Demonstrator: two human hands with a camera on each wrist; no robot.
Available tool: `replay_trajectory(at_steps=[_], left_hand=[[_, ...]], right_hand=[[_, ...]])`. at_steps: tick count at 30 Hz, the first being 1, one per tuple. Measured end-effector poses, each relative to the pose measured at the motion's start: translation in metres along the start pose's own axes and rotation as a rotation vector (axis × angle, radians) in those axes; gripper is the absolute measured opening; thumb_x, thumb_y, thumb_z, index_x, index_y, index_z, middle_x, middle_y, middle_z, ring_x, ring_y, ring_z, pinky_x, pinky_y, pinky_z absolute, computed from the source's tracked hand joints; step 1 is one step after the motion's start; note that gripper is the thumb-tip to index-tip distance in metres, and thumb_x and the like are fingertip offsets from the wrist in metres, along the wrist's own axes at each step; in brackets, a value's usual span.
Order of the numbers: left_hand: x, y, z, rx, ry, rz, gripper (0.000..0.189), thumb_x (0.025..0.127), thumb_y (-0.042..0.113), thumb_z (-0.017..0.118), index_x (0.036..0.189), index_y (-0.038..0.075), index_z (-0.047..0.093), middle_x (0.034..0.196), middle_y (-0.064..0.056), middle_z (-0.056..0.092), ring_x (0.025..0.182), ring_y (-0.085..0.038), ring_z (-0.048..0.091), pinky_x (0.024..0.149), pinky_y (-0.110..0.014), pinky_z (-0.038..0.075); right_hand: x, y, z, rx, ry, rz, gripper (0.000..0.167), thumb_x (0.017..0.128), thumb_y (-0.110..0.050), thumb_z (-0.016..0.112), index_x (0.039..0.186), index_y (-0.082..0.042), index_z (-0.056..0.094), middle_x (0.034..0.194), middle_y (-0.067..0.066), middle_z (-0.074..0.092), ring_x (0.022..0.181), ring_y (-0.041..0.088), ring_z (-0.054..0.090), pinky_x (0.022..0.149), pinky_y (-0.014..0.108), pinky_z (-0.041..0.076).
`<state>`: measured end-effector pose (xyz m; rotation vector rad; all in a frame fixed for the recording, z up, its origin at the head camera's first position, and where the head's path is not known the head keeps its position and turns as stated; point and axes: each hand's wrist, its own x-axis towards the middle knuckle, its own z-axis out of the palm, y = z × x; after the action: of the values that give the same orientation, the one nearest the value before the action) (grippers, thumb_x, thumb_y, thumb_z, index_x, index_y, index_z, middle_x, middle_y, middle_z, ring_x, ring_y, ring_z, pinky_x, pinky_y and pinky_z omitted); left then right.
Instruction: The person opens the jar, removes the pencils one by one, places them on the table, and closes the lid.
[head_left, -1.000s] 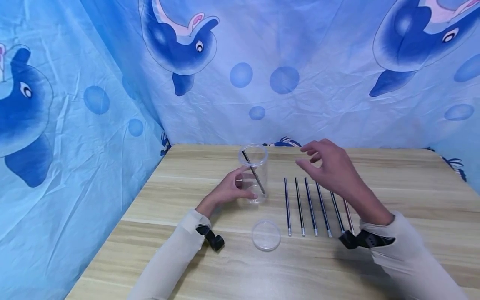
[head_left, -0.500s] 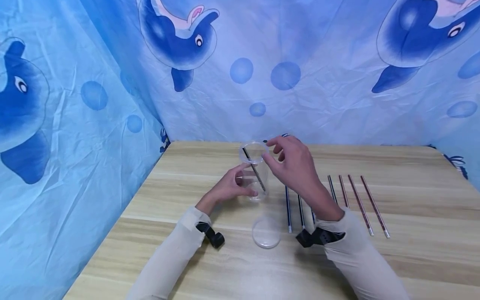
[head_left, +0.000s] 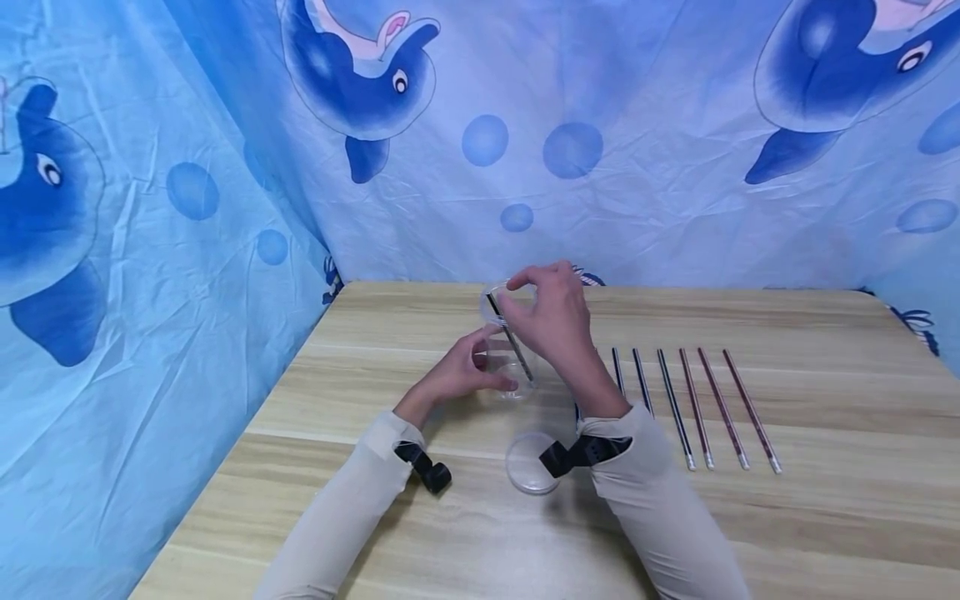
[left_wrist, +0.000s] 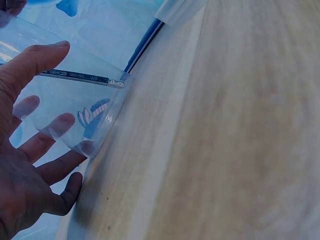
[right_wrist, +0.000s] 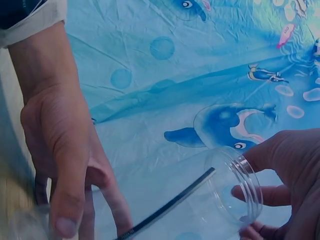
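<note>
A clear plastic jar (head_left: 517, 362) stands upright on the wooden table, one dark pencil (head_left: 513, 342) leaning inside it. The pencil's eraser end is at the jar's bottom, as the left wrist view shows. My left hand (head_left: 461, 371) grips the jar's lower side between thumb and fingers. Over the jar's mouth is my right hand (head_left: 551, 312), thumb and index finger parted close to the rim (right_wrist: 250, 192) and the pencil's upper end. In the right wrist view the pencil tip is apart from those fingers. Right of the jar lie several dark pencils (head_left: 677, 408) and red pencils (head_left: 723, 407).
A round clear lid (head_left: 528, 467) lies on the table (head_left: 450, 542) in front of the jar, partly beneath the right wrist's camera strap. My right forearm covers some of the dark pencils. Behind the table hangs a blue curtain (head_left: 637, 217) with printed dolphins.
My right hand has moved left, from above the row of pencils to the jar's mouth. The left hand and the jar have stayed in place, the pencil still leaning inside.
</note>
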<state>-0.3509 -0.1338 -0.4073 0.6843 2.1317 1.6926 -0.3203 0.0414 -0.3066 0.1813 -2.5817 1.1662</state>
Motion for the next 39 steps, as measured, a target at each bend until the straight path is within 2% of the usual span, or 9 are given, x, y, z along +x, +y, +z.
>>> replay_trajectory(at_steps=[2, 5, 10, 12, 16, 19, 29, 33, 39], left_hand=[[0.000, 0.000, 0.000, -0.007, -0.004, -0.002, 0.095, 0.078, -0.002, 0.082, 0.156, 0.009, 0.029, 0.142, -0.023, 0.052, 0.133, -0.046, 0.045, 0.112, -0.056, 0.034], [0.005, -0.011, -0.003, 0.021, 0.003, 0.003, 0.096, 0.078, 0.001, 0.083, 0.157, 0.016, 0.031, 0.143, -0.018, 0.053, 0.132, -0.040, 0.049, 0.111, -0.052, 0.037], [0.012, -0.026, -0.006, 0.098, 0.007, 0.034, 0.092, 0.078, 0.008, 0.086, 0.154, 0.027, 0.037, 0.142, -0.010, 0.055, 0.128, -0.029, 0.054, 0.109, -0.048, 0.041], [0.012, -0.026, -0.007, 0.118, 0.007, 0.035, 0.090, 0.078, 0.011, 0.086, 0.153, 0.029, 0.039, 0.141, -0.007, 0.056, 0.127, -0.027, 0.055, 0.108, -0.047, 0.042], [0.012, -0.025, -0.007, 0.125, 0.014, 0.019, 0.089, 0.078, 0.013, 0.087, 0.151, 0.031, 0.041, 0.138, -0.004, 0.059, 0.126, -0.025, 0.056, 0.107, -0.046, 0.043], [0.012, -0.025, -0.007, 0.128, 0.017, 0.011, 0.089, 0.077, 0.014, 0.087, 0.151, 0.032, 0.040, 0.137, -0.002, 0.059, 0.126, -0.024, 0.056, 0.106, -0.047, 0.044], [0.012, -0.025, -0.008, 0.096, 0.015, 0.007, 0.091, 0.079, 0.010, 0.085, 0.153, 0.031, 0.037, 0.144, -0.005, 0.052, 0.127, -0.029, 0.054, 0.105, -0.048, 0.044], [0.012, -0.024, -0.007, 0.101, 0.025, -0.004, 0.092, 0.079, 0.006, 0.085, 0.154, 0.029, 0.037, 0.143, -0.006, 0.053, 0.127, -0.028, 0.054, 0.105, -0.048, 0.045], [0.009, -0.017, -0.005, 0.096, 0.016, -0.009, 0.088, 0.079, 0.001, 0.082, 0.153, 0.021, 0.038, 0.142, -0.016, 0.054, 0.128, -0.032, 0.054, 0.106, -0.050, 0.043]], right_hand=[[0.001, -0.001, 0.002, -0.003, -0.025, 0.039, 0.024, 0.086, -0.031, 0.069, 0.102, -0.015, 0.077, 0.121, 0.012, 0.052, 0.113, 0.029, 0.049, 0.083, 0.044, 0.048], [0.004, -0.002, 0.005, 0.009, -0.054, 0.081, 0.024, 0.085, -0.031, 0.068, 0.100, -0.015, 0.078, 0.125, 0.011, 0.054, 0.117, 0.028, 0.049, 0.084, 0.043, 0.048], [0.009, -0.002, 0.008, 0.081, -0.102, 0.123, 0.021, 0.085, -0.027, 0.069, 0.095, -0.013, 0.080, 0.127, 0.006, 0.064, 0.112, 0.024, 0.055, 0.069, 0.035, 0.048], [0.011, -0.002, 0.008, 0.103, -0.124, 0.152, 0.023, 0.085, -0.030, 0.069, 0.095, -0.013, 0.080, 0.127, 0.003, 0.066, 0.113, 0.023, 0.057, 0.070, 0.035, 0.050], [0.013, -0.001, 0.009, 0.110, -0.162, 0.203, 0.030, 0.084, -0.038, 0.070, 0.096, -0.012, 0.080, 0.125, 0.003, 0.066, 0.115, 0.023, 0.059, 0.085, 0.039, 0.052], [0.015, -0.001, 0.010, 0.111, -0.193, 0.227, 0.032, 0.085, -0.040, 0.069, 0.096, -0.012, 0.080, 0.119, 0.004, 0.068, 0.108, 0.024, 0.060, 0.084, 0.041, 0.052], [0.017, 0.000, 0.011, 0.114, -0.234, 0.204, 0.028, 0.084, -0.036, 0.067, 0.094, -0.013, 0.080, 0.105, 0.003, 0.071, 0.095, 0.022, 0.061, 0.074, 0.036, 0.048], [0.016, 0.001, 0.011, 0.122, -0.234, 0.200, 0.031, 0.085, -0.039, 0.067, 0.093, -0.013, 0.080, 0.106, 0.003, 0.069, 0.096, 0.023, 0.060, 0.075, 0.038, 0.048], [0.014, 0.001, 0.011, 0.143, -0.229, 0.206, 0.032, 0.086, -0.040, 0.066, 0.093, -0.013, 0.080, 0.106, 0.003, 0.068, 0.096, 0.023, 0.059, 0.076, 0.039, 0.048]])
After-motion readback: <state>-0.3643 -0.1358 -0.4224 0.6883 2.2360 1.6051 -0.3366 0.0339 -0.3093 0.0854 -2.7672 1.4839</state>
